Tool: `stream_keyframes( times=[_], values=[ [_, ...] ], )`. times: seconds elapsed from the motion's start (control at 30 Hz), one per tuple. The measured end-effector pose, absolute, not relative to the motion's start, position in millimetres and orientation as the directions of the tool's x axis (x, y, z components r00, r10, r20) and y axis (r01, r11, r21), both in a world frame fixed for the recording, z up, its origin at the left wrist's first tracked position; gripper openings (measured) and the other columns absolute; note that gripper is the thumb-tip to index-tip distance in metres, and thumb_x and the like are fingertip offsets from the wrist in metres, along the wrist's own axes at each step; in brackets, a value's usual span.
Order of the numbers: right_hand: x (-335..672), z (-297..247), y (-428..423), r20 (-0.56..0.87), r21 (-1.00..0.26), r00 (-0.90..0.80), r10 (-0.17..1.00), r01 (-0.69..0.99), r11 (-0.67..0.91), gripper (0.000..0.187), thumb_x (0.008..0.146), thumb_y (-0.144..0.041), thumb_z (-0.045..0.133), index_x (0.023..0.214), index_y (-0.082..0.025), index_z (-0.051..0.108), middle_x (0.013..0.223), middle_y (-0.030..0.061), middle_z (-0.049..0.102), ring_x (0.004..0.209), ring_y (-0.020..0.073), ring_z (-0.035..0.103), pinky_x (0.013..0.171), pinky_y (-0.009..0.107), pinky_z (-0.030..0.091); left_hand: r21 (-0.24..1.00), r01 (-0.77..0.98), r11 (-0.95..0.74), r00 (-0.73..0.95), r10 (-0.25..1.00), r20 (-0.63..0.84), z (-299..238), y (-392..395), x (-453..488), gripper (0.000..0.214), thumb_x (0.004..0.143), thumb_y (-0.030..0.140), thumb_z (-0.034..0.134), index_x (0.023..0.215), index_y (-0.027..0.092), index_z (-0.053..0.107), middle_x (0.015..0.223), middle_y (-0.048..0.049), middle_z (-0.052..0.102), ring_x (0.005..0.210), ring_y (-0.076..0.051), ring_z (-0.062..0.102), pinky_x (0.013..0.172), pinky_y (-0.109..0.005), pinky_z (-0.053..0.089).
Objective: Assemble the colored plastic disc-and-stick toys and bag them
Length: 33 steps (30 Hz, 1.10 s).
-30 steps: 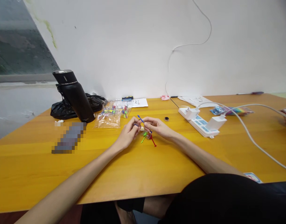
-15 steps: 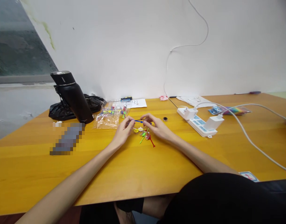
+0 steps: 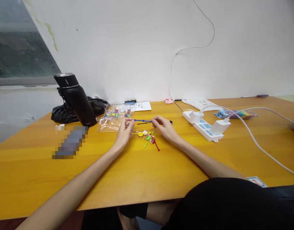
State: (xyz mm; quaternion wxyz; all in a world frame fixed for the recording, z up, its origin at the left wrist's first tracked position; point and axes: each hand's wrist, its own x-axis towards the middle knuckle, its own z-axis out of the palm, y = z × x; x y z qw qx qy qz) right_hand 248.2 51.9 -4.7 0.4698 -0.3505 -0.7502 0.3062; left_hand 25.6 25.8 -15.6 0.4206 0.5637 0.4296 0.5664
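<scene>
"Fingers of our right hand [image 3: 164, 127]: how far apart do we see them, in the head view?"

"Nearly together. We have thumb and forefinger pinched on the right end of a thin blue stick [image 3: 143, 121]."

"And our left hand [image 3: 124, 132]?"

"Curled in close at the stick's other end. We cannot tell whether its fingertips grip that end or only touch it."

"Where is the stick, then?"

"Almost level, spanning the gap between our two hands, over the middle of a wooden table [image 3: 137, 179]."

"What do we find beside it?"

"Just nearer to us, a small cluster: a yellow disc [image 3: 140, 134], a white disc [image 3: 145, 132], a slanting green stick [image 3: 148, 140] and a red stick [image 3: 156, 146]. Beyond our left hand, we have a clear plastic bag [image 3: 109, 127]; well off to our right, a white power strip [image 3: 205, 128]."
</scene>
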Motion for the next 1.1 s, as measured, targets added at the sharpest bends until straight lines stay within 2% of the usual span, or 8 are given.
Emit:
stream_keyframes(
  times=[0.1, 0.27, 0.53, 0.63, 0.73, 0.83, 0.97, 1.1],
  values=[
    [251.6, -11.1, 61.1, 0.491, -0.813, -0.242, 0.837, 0.216, 0.54, 0.028, 0.096, -0.045, 0.057, 0.094, -0.018, 0.064, 0.084, 0.0036, 0.067, 0.081, 0.0178, 0.063, 0.082, 0.031, 0.049, 0.976, -0.102, -0.191, -0.087, 0.979, 0.183, -13.9, 25.1, 27.7, 0.018, 0.091, 0.039, 0.055, 0.1, 0.026, 0.046, 0.075, 0.0064, 0.044, 0.049, -0.006, 0.036, 0.041, -0.017, 0.028],
    [257.3, -19.4, 70.5, 0.48, -0.83, -0.149, 0.865, 0.242, 0.502, 0.024, 0.092, -0.04, 0.062, 0.095, -0.018, 0.068, 0.087, 0.0071, 0.074, 0.083, 0.0202, 0.071, 0.086, 0.035, 0.055, 0.97, -0.117, -0.214, -0.129, 0.972, 0.199, -11.6, 23.3, 28.5, 0.012, 0.089, 0.032, 0.053, 0.098, 0.025, 0.049, 0.076, 0.0058, 0.047, 0.049, -0.006, 0.036, 0.042, -0.016, 0.029],
    [261.2, -25.9, 75.6, 0.467, -0.734, -0.217, 0.857, 0.445, 0.513, 0.008, 0.089, -0.025, 0.064, 0.092, -0.019, 0.068, 0.08, 0.004, 0.075, 0.075, 0.0181, 0.071, 0.074, 0.03, 0.055, 0.96, -0.052, -0.274, 0.04, 0.96, 0.277, -16.8, 21.5, 34.3, 0.013, 0.093, 0.035, 0.05, 0.097, 0.023, 0.052, 0.075, 0.0045, 0.046, 0.051, -0.007, 0.038, 0.041, -0.018, 0.032],
    [261.7, -27.8, 77.8, 0.48, -0.651, -0.266, 0.836, 0.531, 0.543, 0.008, 0.089, -0.023, 0.063, 0.091, -0.019, 0.07, 0.079, 0.0032, 0.074, 0.073, 0.017, 0.069, 0.071, 0.028, 0.052, 0.952, -0.016, -0.305, 0.091, 0.948, 0.305, -18.7, 19.4, 36.8, 0.016, 0.095, 0.037, 0.05, 0.097, 0.022, 0.053, 0.072, 0.0048, 0.044, 0.05, -0.008, 0.036, 0.041, -0.019, 0.031],
    [261.4, -28.9, 79.1, 0.468, -0.618, -0.27, 0.841, 0.58, 0.53, 0.009, 0.089, -0.021, 0.062, 0.09, -0.018, 0.071, 0.078, 0.0031, 0.073, 0.071, 0.0167, 0.067, 0.069, 0.027, 0.051, 0.946, -0.006, -0.323, 0.119, 0.939, 0.322, -19.8, 17.3, 37.9, 0.016, 0.096, 0.038, 0.051, 0.098, 0.022, 0.053, 0.069, 0.0053, 0.042, 0.05, -0.008, 0.035, 0.043, -0.02, 0.031],
    [260.4, -27.8, 79.2, 0.43, -0.637, -0.228, 0.874, 0.609, 0.472, 0.011, 0.089, -0.019, 0.062, 0.091, -0.017, 0.072, 0.078, 0.0045, 0.074, 0.072, 0.0174, 0.068, 0.071, 0.028, 0.052, 0.947, -0.003, -0.321, 0.119, 0.94, 0.319, -20.3, 16.6, 38.0, 0.015, 0.096, 0.037, 0.051, 0.098, 0.022, 0.053, 0.07, 0.0053, 0.042, 0.051, -0.008, 0.035, 0.044, -0.02, 0.03],
    [260.0, -24.8, 78.7, 0.359, -0.73, -0.158, 0.92, 0.566, 0.382, 0.023, 0.092, -0.013, 0.055, 0.108, -0.015, 0.071, 0.086, 0.0065, 0.078, 0.085, 0.0181, 0.072, 0.085, 0.031, 0.053, 0.943, -0.003, -0.333, 0.093, 0.939, 0.331, -19.1, 16.9, 37.4, 0.014, 0.093, 0.034, 0.054, 0.099, 0.022, 0.052, 0.073, 0.0045, 0.042, 0.056, -0.009, 0.038, 0.048, -0.021, 0.034],
    [259.1, -24.6, 78.3, 0.388, -0.735, -0.16, 0.908, 0.541, 0.409, 0.023, 0.093, -0.014, 0.055, 0.11, -0.015, 0.07, 0.094, 0.0074, 0.077, 0.087, 0.0184, 0.071, 0.086, 0.032, 0.053, 0.937, -0.011, -0.348, 0.095, 0.933, 0.347, -17.2, 16.9, 37.0, 0.013, 0.089, 0.024, 0.048, 0.101, 0.021, 0.052, 0.082, 0.0026, 0.046, 0.061, -0.01, 0.041, 0.056, -0.022, 0.038]
  ],
)
